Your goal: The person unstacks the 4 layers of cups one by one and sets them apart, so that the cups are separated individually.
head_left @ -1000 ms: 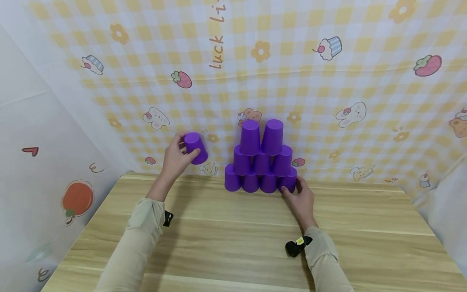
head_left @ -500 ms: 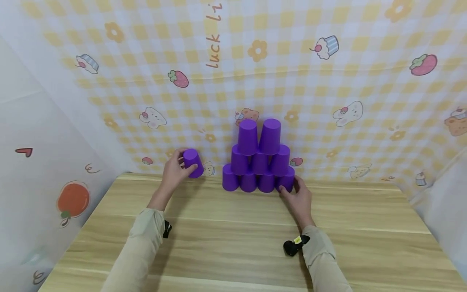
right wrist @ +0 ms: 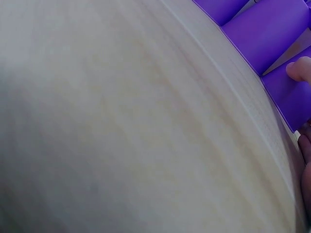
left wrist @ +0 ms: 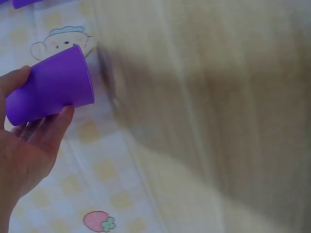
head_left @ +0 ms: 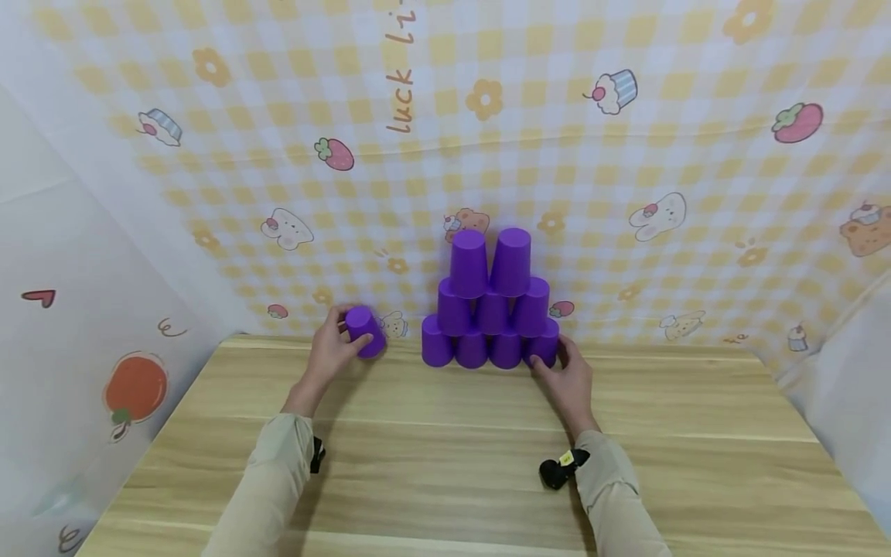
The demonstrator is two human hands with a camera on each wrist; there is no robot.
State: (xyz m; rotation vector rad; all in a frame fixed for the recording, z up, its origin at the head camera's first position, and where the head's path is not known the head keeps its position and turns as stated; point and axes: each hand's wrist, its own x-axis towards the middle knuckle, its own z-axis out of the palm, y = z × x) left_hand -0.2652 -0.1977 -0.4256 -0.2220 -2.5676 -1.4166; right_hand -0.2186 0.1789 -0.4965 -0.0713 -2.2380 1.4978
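A checked cloth (head_left: 529, 170) rises behind everything, and the table (head_left: 431, 464) spreads out from its foot.

At the table's far edge, in front of the cloth, stands a stack (head_left: 492, 313) of purple cups, all mouth down: four in the bottom row, three on those, two on top.

The two hands are well apart, one on each side of the stack. The right hand (head_left: 571, 383) pinches the end cup (head_left: 547, 340) of the bottom row, thumb in front and fingers round the outer side. The left hand (head_left: 329, 346) grips a loose cup (head_left: 360, 321) between thumb and fingers.

That loose cup is left of the stack, near the cloth, with a gap between it and the bottom row. The left hand comes at it from the outer side, so the cup lies between hand and stack; the right hand is far off, past the stack's other end. Its long axis is near upright, the narrow end up and leaning left, the rim towards the table. Whether the rim touches the wood I cannot tell.
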